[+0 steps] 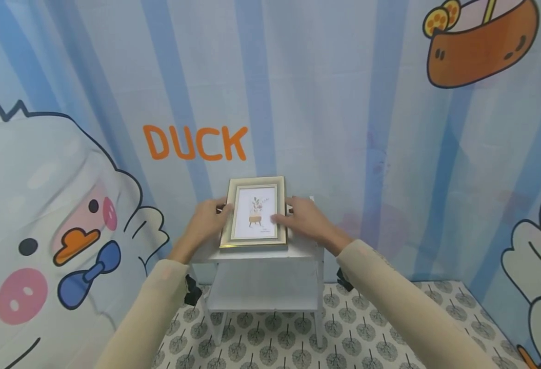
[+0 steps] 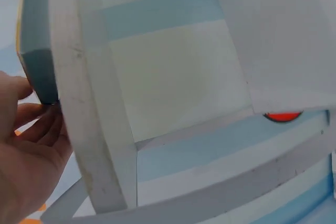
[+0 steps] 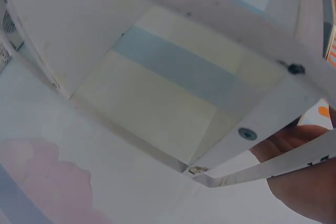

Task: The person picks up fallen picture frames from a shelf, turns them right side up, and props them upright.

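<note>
A picture frame [image 1: 256,205] with a pale gold border and a plant print lies face up at the top of a small white table [image 1: 303,250]. My left hand [image 1: 206,220] holds its left side, thumb at the border. My right hand [image 1: 308,219] grips the right side, its thumb reaching over the border onto the print. In the left wrist view, the fingers of my left hand [image 2: 34,153] curl at the lower edge of the frame's dark side [image 2: 39,59], close against the tabletop. The right wrist view shows my right hand [image 3: 304,182] partly hidden behind the table's white rails.
The table has a lower shelf [image 1: 263,287] and thin legs. Behind it hangs a blue-and-white striped curtain [image 1: 335,102] with cartoon ducks and orange lettering. Under the table spreads a floor covering [image 1: 286,338] with a grey tree pattern.
</note>
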`<state>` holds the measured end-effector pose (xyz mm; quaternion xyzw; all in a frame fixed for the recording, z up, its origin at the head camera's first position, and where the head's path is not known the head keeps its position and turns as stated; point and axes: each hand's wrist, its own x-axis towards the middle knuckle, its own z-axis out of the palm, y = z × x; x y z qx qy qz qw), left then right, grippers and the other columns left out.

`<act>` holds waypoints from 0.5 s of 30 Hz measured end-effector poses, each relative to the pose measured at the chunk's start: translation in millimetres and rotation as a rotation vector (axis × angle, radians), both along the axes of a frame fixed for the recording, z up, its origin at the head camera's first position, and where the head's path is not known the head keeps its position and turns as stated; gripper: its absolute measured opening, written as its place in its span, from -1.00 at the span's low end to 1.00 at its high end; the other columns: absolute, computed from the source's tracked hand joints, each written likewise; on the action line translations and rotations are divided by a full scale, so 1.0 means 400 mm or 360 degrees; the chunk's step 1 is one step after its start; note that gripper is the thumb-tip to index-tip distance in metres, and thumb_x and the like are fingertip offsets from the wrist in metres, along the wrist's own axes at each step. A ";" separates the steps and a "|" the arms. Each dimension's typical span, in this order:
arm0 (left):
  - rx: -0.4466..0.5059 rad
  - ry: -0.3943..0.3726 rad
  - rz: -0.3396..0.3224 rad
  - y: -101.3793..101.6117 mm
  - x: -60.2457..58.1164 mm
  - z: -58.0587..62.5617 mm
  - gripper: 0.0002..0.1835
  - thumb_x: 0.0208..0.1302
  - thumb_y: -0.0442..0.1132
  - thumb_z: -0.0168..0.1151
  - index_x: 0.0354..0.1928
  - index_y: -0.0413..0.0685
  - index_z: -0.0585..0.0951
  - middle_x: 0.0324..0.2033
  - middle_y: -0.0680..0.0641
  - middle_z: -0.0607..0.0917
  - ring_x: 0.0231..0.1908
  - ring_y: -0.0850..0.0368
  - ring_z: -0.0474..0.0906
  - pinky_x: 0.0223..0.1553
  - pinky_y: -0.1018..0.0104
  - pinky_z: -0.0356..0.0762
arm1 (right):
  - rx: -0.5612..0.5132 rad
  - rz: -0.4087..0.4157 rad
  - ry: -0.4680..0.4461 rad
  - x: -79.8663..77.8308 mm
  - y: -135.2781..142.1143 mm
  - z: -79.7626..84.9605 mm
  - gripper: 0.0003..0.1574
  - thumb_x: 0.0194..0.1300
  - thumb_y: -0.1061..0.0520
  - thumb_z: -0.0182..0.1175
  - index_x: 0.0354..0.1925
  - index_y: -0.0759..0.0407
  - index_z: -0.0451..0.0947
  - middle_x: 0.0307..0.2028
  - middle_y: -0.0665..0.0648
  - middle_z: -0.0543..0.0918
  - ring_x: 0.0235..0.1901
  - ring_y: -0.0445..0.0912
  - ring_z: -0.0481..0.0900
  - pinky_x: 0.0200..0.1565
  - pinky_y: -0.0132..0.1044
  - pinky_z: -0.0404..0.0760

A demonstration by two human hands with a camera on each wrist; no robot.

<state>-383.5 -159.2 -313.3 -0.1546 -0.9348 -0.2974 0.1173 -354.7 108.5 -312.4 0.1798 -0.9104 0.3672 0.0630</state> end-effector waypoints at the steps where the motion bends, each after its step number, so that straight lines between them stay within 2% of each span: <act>1: 0.0044 0.0011 0.0003 -0.001 0.001 0.001 -0.47 0.66 -0.07 -0.02 0.48 -0.22 0.47 0.23 -0.32 0.71 0.21 -0.23 0.68 0.24 -0.14 0.67 | -0.0052 -0.0015 -0.0008 0.002 -0.001 0.001 -0.35 0.46 -0.12 0.33 0.31 0.24 0.57 0.27 0.32 0.67 0.28 0.20 0.64 0.35 0.12 0.62; 5: 0.0172 0.0043 0.0006 -0.003 0.010 0.010 -0.48 0.65 -0.08 0.04 0.48 -0.16 0.47 0.19 -0.30 0.73 0.11 -0.19 0.74 0.12 -0.08 0.72 | -0.0182 -0.0088 -0.0002 0.006 -0.005 0.009 -0.31 0.47 -0.08 0.32 0.39 0.24 0.51 0.28 0.28 0.68 0.29 0.15 0.65 0.35 0.06 0.63; 7: 0.0177 0.0081 -0.0006 -0.003 0.015 0.016 -0.48 0.64 -0.08 0.07 0.49 -0.17 0.46 0.18 -0.29 0.74 0.08 -0.18 0.75 0.07 -0.05 0.74 | -0.0218 -0.0116 0.0003 0.008 -0.007 0.016 -0.36 0.51 -0.04 0.26 0.39 0.26 0.50 0.27 0.29 0.68 0.22 0.13 0.68 0.26 0.03 0.70; 9: 0.0163 0.0110 -0.0010 -0.002 0.021 0.023 -0.47 0.63 -0.07 0.10 0.49 -0.15 0.46 0.19 -0.28 0.74 0.09 -0.18 0.76 0.07 -0.04 0.75 | -0.0223 -0.0143 0.0009 0.011 -0.007 0.023 -0.42 0.56 0.01 0.19 0.36 0.30 0.52 0.24 0.32 0.69 0.06 0.11 0.73 0.08 -0.03 0.77; 12: 0.0144 0.0140 -0.0039 -0.004 0.032 0.028 -0.44 0.63 -0.07 0.11 0.51 -0.17 0.42 0.22 -0.29 0.72 0.12 -0.19 0.75 0.08 -0.06 0.76 | -0.0249 -0.0161 0.0010 0.014 -0.009 0.036 -0.48 0.59 0.08 0.12 0.34 0.35 0.53 0.25 0.35 0.69 -0.07 0.06 0.72 -0.07 -0.14 0.78; 13: 0.0144 0.0144 -0.0047 -0.006 0.035 0.029 -0.43 0.63 -0.07 0.11 0.52 -0.17 0.41 0.24 -0.29 0.71 0.12 -0.19 0.75 0.08 -0.06 0.76 | -0.0257 -0.0161 0.0007 0.015 -0.010 0.040 -0.47 0.59 0.09 0.11 0.36 0.37 0.52 0.26 0.36 0.68 -0.04 0.07 0.74 -0.04 -0.14 0.79; 15: 0.0172 0.0143 -0.0054 -0.010 0.040 0.031 -0.42 0.63 -0.06 0.12 0.54 -0.17 0.38 0.26 -0.29 0.70 0.11 -0.18 0.76 0.10 -0.08 0.76 | -0.0299 -0.0162 0.0001 0.017 -0.011 0.047 -0.44 0.59 0.11 0.11 0.40 0.39 0.46 0.30 0.38 0.65 0.11 0.10 0.75 0.12 -0.12 0.78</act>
